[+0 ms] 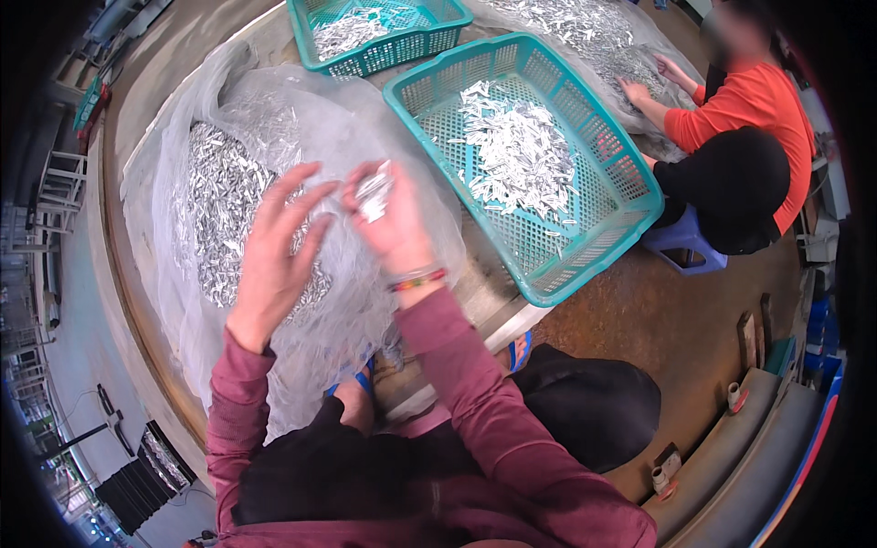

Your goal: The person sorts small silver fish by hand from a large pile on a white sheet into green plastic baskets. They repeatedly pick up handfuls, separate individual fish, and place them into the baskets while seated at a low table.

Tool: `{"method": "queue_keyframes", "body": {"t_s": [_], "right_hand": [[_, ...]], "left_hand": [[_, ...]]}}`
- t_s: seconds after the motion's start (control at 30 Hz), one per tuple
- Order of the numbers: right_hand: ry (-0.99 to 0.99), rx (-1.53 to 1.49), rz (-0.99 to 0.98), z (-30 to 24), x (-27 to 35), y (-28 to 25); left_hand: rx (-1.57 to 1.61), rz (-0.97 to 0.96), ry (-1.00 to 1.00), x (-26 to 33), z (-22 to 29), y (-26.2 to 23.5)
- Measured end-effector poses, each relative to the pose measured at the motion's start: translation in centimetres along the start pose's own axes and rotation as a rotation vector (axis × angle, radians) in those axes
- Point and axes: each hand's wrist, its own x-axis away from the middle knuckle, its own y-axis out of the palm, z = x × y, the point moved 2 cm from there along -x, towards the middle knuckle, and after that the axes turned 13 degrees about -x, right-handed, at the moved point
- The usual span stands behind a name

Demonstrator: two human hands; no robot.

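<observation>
Right hand (395, 222) is pinching a small bunch of silvery metal pieces (374, 196) at its fingertips, left hand (274, 251) hovering open-fingered, empty, over the bagged pile (219, 210).

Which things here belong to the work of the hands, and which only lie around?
In use: right hand holding small silver pieces; left hand over the pile of silver pieces on clear plastic sheet; nearest teal basket.
Lying about: far teal basket; blue stool.
</observation>
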Motion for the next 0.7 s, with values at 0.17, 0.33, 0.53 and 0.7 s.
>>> {"method": "queue_keyframes", "body": {"t_s": [0.17, 0.33, 0.53, 0.7], "right_hand": [[-0.666, 0.984, -0.087, -16.3, 5.3, 6.7], [-1.019, 2.391, 1.035, -23.9, 8.4, 3.9], [-0.671, 2.349, 0.657, -30.8, 2.9, -1.6], [-0.847, 2.564, 0.520, -31.8, -0.8, -6.6]], "left_hand": [[0.024, 0.006, -0.160, 0.7, -3.1, -1.9], [-0.016, -0.024, -0.251, 3.6, -7.2, -1.3], [0.015, -0.007, -0.366, 4.5, -9.8, -1.2], [-0.009, -0.097, -0.409, 5.7, -10.4, -1.0]]}}
